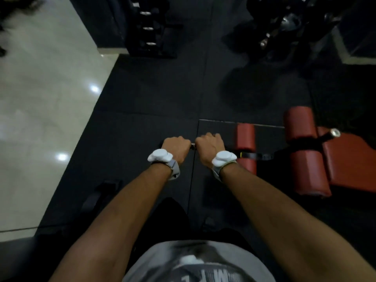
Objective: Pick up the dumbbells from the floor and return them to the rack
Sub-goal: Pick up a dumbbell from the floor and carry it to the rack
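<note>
- Left hand [176, 146] & right hand [208, 146]: side by side near frame centre, knuckles up, both arms stretched fwd and down.
- Grip: fingers of each hand curled tight round a short metal bar [192, 146]; only a small bright bit shows in the gap btwn the two fists.
- Dumbbell: that bar looks like its handle, held over the dark rubber floor [152, 98]; heads hidden under the hands, so can't tell if it's off the floor.
- White sensor pods on grey straps on both wrists, left [160, 156], right [224, 157].
- Rack [150, 27]: at 12 o'clock, slightly left, well apart from the hands; dark frame w/ silvery dumbbell ends on tiers, blurred.
- More dark gym gear [284, 27] at 1 o'clock, too blurred to name.
- Red padded bench [305, 159] at 3 o'clock, roller pads near the right hand.
- Pale glossy tile floor [40, 98] at 9–10 o'clock, meeting the rubber mat on a diagonal.
- Grey shirt [193, 261] at 6 o'clock.
</note>
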A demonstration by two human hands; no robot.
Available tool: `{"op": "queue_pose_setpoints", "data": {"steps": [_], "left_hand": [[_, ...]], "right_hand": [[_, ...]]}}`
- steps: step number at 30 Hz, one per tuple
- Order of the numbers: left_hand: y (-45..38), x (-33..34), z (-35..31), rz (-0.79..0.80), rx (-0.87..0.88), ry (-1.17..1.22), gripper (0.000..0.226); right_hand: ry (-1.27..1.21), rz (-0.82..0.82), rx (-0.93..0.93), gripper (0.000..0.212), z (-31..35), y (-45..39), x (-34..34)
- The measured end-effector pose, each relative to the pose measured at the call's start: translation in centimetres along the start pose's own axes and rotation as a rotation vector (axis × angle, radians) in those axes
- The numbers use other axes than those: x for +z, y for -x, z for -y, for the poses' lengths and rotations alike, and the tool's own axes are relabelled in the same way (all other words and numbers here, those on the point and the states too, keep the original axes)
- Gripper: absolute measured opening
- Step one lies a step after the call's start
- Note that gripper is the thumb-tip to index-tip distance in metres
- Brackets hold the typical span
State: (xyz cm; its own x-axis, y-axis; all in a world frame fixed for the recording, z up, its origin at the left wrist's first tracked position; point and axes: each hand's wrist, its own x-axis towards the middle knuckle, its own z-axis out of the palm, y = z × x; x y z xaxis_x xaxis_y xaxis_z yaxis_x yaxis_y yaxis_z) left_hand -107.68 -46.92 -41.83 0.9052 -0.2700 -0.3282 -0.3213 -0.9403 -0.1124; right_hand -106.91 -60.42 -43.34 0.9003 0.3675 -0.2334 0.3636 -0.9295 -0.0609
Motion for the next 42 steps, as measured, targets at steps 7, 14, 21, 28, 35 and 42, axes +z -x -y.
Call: {"op": "queue_pose_setpoints", "data": {"steps": [7, 14, 21, 28, 35, 42], "left_hand": [[-15.2, -2.8, 10.0, -0.043, -0.024, 0.045, 0.019], [-27.7, -9.8, 20.9, -0.079, 0.044, 0.041, 0.024], [-39.9, -22.6, 30.1, -0.345, -0.017, -0.039, 0.019], [-52.1, -29.8, 35.2, -0.499, -0.051, -0.044, 0.018], [-64.8, -33.9, 39.8, -0.613, -0.077, 0.002, 0.022], [-76.6, -41.0, 41.3, -0.558, -0.167, -0.027, 0.017]], "right_hand": [[0.066, -0.007, -0.014, 0.019, -2.1, -17.9, -4.1], [0.047, -0.059, 0.055, 0.018, -3.0, -33.9, -11.0], [0.018, -0.325, 0.177, 0.02, -6.0, -47.7, -23.7], [0.034, -0.464, 0.186, 0.02, -11.0, -60.2, -30.8], [0.006, -0.539, 0.134, 0.028, -17.6, -72.7, -34.9], [0.007, -0.487, 0.115, 0.028, -24.6, -83.6, -41.1]]}}
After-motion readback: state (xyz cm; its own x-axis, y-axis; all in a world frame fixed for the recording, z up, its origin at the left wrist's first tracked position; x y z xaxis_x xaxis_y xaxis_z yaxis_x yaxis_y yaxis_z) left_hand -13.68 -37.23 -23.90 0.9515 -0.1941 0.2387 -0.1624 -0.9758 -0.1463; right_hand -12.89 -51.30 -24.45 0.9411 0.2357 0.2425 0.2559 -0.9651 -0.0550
